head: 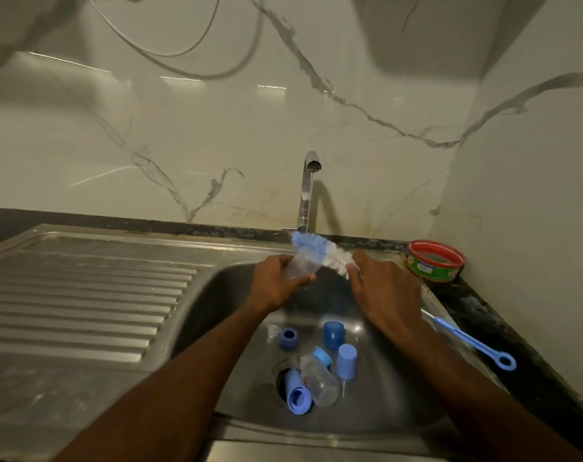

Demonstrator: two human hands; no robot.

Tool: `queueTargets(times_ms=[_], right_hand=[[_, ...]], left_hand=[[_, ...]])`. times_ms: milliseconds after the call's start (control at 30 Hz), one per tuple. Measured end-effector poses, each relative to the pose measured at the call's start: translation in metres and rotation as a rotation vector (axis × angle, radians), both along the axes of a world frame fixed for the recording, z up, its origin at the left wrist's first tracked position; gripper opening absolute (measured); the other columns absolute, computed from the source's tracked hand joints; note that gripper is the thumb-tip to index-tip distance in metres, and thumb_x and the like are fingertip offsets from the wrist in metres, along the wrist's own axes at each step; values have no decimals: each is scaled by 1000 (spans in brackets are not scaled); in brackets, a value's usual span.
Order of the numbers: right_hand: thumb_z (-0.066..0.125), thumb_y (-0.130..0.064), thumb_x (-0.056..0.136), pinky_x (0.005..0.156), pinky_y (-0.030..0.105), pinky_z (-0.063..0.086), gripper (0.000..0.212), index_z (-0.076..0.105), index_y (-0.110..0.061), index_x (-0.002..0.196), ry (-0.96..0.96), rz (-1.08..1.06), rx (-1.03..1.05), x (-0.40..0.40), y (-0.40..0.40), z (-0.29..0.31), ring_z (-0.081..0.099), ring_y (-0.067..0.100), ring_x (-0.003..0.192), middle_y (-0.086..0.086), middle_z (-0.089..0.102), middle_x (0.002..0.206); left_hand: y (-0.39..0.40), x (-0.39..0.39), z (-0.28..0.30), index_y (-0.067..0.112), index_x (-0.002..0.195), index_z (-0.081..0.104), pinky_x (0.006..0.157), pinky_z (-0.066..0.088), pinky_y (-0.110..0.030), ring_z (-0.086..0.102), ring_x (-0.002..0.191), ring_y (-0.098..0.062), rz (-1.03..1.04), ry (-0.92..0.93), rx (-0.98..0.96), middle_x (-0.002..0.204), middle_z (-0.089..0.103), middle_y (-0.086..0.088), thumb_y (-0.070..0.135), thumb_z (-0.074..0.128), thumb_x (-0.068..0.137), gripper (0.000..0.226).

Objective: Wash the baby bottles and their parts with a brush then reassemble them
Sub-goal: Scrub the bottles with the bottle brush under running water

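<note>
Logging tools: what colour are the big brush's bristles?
Blue at the tip, white below, on the bottle brush; head view.

The sink basin (216,295) lies to the right of the drainboard (83,288), with the tap (306,191) rising behind its back edge. Over the back of the basin, the left hand (276,285) holds a bottle (301,263) and the right hand (383,288) a bottle brush (320,251), just beside each other. On the basin floor, two caps (334,334) (347,361), a ring (288,338) and a second bottle (320,378) lie around the drain; another cap (298,396) lies in the drain. A thin brush (473,343) lies along the basin's right edge. A tub (436,260) stands at the counter's back right corner.
</note>
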State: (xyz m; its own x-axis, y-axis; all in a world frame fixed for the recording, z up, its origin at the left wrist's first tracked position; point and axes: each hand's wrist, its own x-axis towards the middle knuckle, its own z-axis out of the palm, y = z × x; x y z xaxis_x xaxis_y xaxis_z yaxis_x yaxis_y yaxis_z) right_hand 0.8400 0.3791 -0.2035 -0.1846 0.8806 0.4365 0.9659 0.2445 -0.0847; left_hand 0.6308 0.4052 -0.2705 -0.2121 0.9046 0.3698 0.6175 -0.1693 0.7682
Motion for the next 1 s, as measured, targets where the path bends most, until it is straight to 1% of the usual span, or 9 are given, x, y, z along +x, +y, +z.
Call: queueTargets(times_ms=[67, 167, 300, 433, 500, 667, 800, 900, 1000], right_hand=[[45, -44, 105, 82, 31, 47, 33, 54, -30, 133, 12, 30, -28, 9, -1, -6, 63, 18, 102, 1, 67, 117], [42, -47, 104, 84, 38, 54, 33, 55, -32, 130, 46, 26, 50, 8, -4, -10, 65, 20, 97, 1, 69, 111], [45, -45, 104, 79, 40, 58, 29, 57, -27, 124, 118, 44, 64, -10, 1, -2, 66, 21, 89, 4, 71, 107], [44, -48, 103, 76, 38, 57, 31, 58, -29, 124, 98, 42, 97, -3, 1, -3, 66, 21, 88, 2, 71, 106], [44, -50, 102, 73, 35, 54, 32, 59, -32, 124, 81, 46, 118, 7, -2, -7, 66, 21, 90, 1, 72, 106], [44, -48, 103, 75, 35, 52, 33, 61, -28, 124, 121, 73, 103, 5, 2, -6, 67, 24, 93, 3, 72, 107], [45, -47, 103, 69, 33, 48, 31, 61, -28, 120, 117, 86, 131, 5, 5, -3, 67, 25, 89, 3, 72, 104], [44, -49, 102, 78, 38, 53, 31, 62, -30, 119, 95, 85, 113, 11, 3, -8, 66, 26, 94, 3, 72, 107], [44, -49, 102, 73, 35, 50, 31, 62, -31, 118, 106, 101, 109, 10, 2, -12, 65, 26, 92, 2, 72, 105]], left_hand=[[1, -9, -1, 13, 123, 65, 81, 57, -24, 66, 98, -12, 47, -69, -35, 116, 70, -6, 44, 78, 85, 51], [-3, -6, 2, 13, 121, 66, 61, 49, -11, 65, 90, -7, 29, -104, -25, 112, 71, -4, 44, 74, 88, 46], [-8, 11, 7, 15, 122, 67, 77, 60, -22, 69, 95, -9, -122, -50, 21, 114, 73, -3, 46, 74, 88, 46], [-4, 7, 4, 11, 122, 65, 92, 58, -37, 68, 101, -16, -16, -2, -15, 115, 71, -7, 48, 71, 90, 50], [-3, 0, 3, 11, 122, 66, 92, 57, -35, 67, 101, -16, 29, -9, -10, 114, 71, -7, 47, 72, 90, 49], [-11, 18, 9, 15, 119, 67, 80, 52, -18, 66, 93, -6, -136, 63, 139, 108, 72, 2, 48, 72, 90, 44], [-9, 18, 9, 13, 125, 66, 91, 55, -29, 66, 101, -11, -107, 121, 153, 115, 71, -3, 48, 71, 90, 50], [-4, 5, 4, 10, 123, 66, 90, 53, -27, 65, 101, -14, 25, 117, 94, 116, 71, -7, 47, 71, 90, 50], [-3, 7, 2, 12, 121, 66, 86, 51, -23, 63, 98, -11, 35, 110, 93, 115, 71, -6, 50, 70, 90, 49]])
